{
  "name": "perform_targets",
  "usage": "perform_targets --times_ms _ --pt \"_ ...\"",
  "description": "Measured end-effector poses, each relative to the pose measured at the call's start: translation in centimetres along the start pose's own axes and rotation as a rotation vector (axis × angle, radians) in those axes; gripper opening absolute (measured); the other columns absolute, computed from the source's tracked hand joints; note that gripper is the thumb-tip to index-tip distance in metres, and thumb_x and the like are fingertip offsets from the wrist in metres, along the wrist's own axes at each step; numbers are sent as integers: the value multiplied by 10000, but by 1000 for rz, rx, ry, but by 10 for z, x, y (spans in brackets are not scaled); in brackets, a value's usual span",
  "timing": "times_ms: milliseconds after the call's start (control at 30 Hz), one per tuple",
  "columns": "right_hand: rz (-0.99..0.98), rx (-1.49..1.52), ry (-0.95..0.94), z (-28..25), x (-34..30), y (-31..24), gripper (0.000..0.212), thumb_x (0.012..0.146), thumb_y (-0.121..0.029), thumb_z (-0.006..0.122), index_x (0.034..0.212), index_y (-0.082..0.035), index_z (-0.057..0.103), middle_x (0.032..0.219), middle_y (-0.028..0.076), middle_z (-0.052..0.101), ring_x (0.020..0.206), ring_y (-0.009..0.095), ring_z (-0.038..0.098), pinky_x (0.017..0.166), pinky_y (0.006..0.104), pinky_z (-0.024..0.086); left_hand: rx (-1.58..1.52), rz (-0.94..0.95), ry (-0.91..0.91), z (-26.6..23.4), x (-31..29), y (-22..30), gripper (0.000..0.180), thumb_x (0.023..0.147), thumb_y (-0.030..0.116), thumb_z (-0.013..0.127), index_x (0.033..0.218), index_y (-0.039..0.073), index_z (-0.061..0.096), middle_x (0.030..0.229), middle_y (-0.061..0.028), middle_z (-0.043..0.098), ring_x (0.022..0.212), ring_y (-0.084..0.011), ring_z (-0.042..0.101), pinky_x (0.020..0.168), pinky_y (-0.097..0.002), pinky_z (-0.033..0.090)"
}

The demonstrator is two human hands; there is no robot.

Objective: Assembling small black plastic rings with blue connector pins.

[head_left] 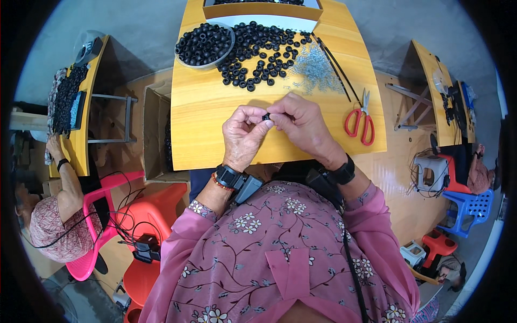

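Note:
Over the near part of the wooden table, my left hand (243, 134) and my right hand (305, 125) meet with their fingertips pinched together. Between them is a small black bead (265, 116), mostly covered by the fingers. Beyond my hands, black beads with holes (264, 54) are scattered across the tabletop. More beads fill a clear round tub (232, 52) at the far left. To the right of the loose beads lies a pile of tiny clear bluish pieces (315, 69), too small to name. Red-handled scissors (360, 123) rest near the right edge.
Two thin black rods or cords (336, 67) lie beside the bluish pile. An open cardboard box (264, 12) with black pieces stands at the table's far edge. Another person (59, 220) sits at a left-hand table. A red chair (148, 237) stands at my left, an open carton (157, 129) beyond it.

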State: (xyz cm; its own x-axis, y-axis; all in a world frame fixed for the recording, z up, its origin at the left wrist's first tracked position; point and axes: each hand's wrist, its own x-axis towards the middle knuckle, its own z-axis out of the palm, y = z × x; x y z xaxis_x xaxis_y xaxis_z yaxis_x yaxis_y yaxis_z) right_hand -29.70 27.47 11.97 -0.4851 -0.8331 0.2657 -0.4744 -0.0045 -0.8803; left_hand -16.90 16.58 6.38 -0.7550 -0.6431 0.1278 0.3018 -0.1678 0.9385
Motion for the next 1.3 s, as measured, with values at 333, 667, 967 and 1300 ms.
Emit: perform_targets --times_ms 333,667,967,1300 --pt "-15 -51 -65 -2 2 -2 62 884 -37 690 941 -13 698 763 116 611 705 282 624 622 367 487 20 -15 17 -2 -1 -1 215 864 -61 762 1028 3 638 894 -21 685 796 -72 630 762 -231 540" --pt "125 161 -158 -7 2 0 92 944 -41 665 987 17 723 776 64 602 654 119 633 593 266 511 -76 -75 -55 -2 3 2 240 860 -67 759 1006 16 588 906 -64 706 816 -105 672 752 -252 560" --pt "-46 0 -111 -2 6 2 97 960 -90 653 972 -15 714 753 77 595 656 177 624 595 303 494 -166 -145 -73 -7 10 17 208 864 -99 727 967 16 587 914 -101 715 811 -155 700 754 -287 584" --pt "-32 23 -79 -3 -2 4 83 938 -77 668 967 -23 724 774 97 619 679 226 614 617 330 486 -264 -261 -83 -3 7 16 151 895 -100 682 980 -3 603 946 -129 715 835 -202 719 787 -335 615"
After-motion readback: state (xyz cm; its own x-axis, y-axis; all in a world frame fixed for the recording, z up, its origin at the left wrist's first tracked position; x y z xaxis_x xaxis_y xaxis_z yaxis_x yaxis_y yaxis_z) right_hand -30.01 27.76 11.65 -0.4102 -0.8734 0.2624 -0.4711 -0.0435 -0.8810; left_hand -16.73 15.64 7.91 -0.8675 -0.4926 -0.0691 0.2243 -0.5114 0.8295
